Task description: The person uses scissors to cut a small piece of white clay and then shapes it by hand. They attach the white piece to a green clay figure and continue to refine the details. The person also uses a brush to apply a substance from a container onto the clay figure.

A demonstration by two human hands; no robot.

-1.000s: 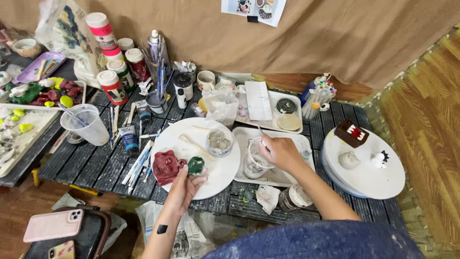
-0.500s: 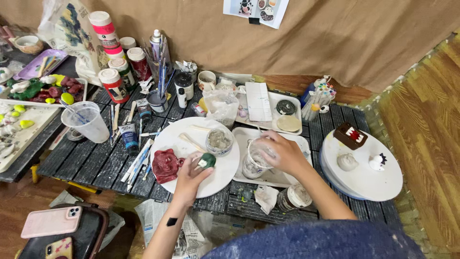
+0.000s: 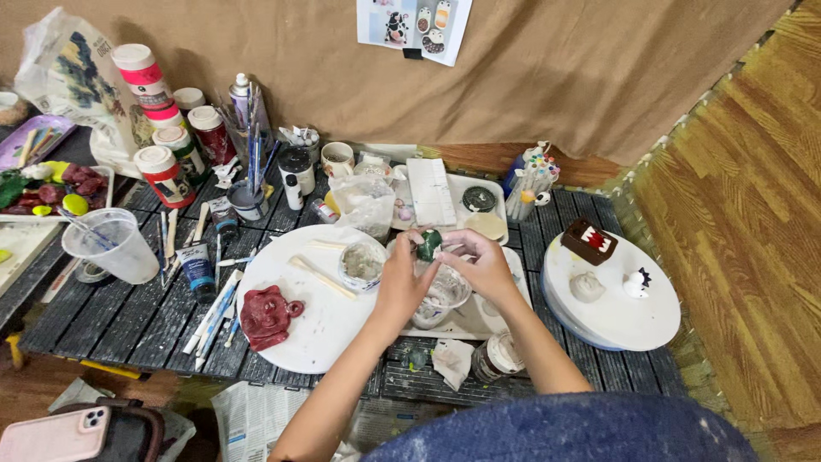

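head view: small green piece [image 3: 429,244] half hidden, pinched between left hand [image 3: 402,282] and right hand [image 3: 479,265].

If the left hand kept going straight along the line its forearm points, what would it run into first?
The left hand points up and slightly right, already touching the small green piece held with the right hand. Beyond that, probably the white tray holding a flat white block, though depth is hard to judge.

Clutter on the dark slatted worktop [image 3: 128,316]

Left of the fingers: a red clay face [image 3: 267,315] on a white plate [image 3: 321,329], a clear plastic cup [image 3: 111,246], paint jars [image 3: 162,175]. Right: a round white board [image 3: 616,321] bearing a brown block figure [image 3: 589,240].
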